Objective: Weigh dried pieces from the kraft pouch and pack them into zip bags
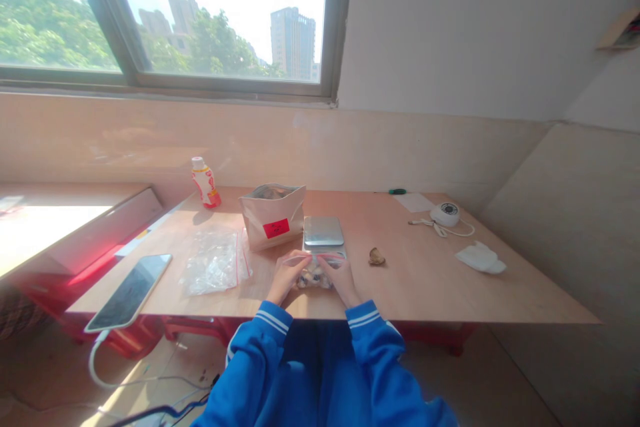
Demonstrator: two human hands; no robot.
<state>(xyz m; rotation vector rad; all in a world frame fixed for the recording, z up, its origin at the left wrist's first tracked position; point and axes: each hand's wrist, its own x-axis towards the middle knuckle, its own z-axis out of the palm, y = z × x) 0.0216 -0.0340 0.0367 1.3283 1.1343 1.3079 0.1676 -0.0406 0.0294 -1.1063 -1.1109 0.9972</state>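
Sun is pouring through a big window onto a long plywood table (pixel 441 282) here, and a person in blue sleeves (pixel 273 347) is working right at its front edge. Both hands are sitting close together, fingers pressed down and curled in along the red-edged seal of a clear zip bag (pixel 314 275). The left hand (pixel 287 275) and right hand (pixel 341 278) are both gripping that top strip, not spread wide open. The bag is lying directly under the hands and is holding a small pile of pale, dark-flecked shells, though I can't tell exactly what kind from this view.

Just ahead of the hands, a digital scale (pixel 324 231) is sitting with nothing on its metal plate. Ahead and to the left, a paper pouch (pixel 273 217) with a red label is standing open, showing something brownish inside. Left of the hands, a crumpled clear zip bag (pixel 214 261) is lying flat, and its contents are hard to make out. Further left, a phone (pixel 129 292) is lying near the table edge, plugged into a white cable (pixel 95 357). A single shell (pixel 377 257) is sitting by itself to the right of the hands.
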